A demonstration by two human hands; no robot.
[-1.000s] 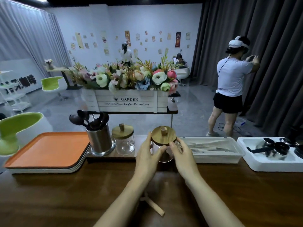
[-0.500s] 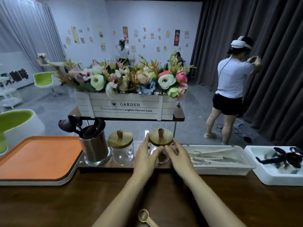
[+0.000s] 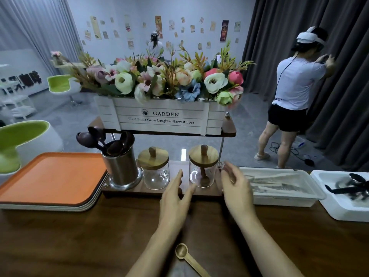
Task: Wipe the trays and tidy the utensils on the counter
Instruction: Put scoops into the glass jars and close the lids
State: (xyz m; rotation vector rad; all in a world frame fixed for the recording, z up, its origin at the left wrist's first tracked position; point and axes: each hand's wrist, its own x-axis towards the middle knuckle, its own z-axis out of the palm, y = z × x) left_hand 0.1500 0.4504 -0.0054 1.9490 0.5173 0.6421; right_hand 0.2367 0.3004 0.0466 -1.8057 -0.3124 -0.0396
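Two glass jars with wooden lids stand on a dark wooden base: the left jar and the right jar, which has a wooden spoon inside. My left hand and my right hand hover just in front of the right jar, one on each side, fingers relaxed, holding nothing. A light wooden spoon lies on the counter between my forearms. A steel cup of dark spoons stands left of the jars. Stacked trays with an orange top sit at the left.
A white bin of pale utensils and a white tray with dark tools sit at the right. A flower box rests on a shelf above the jars. A person stands beyond the counter by the curtain.
Both hands have let go of the right jar and drawn back and apart. The jar now stands on the base by itself.
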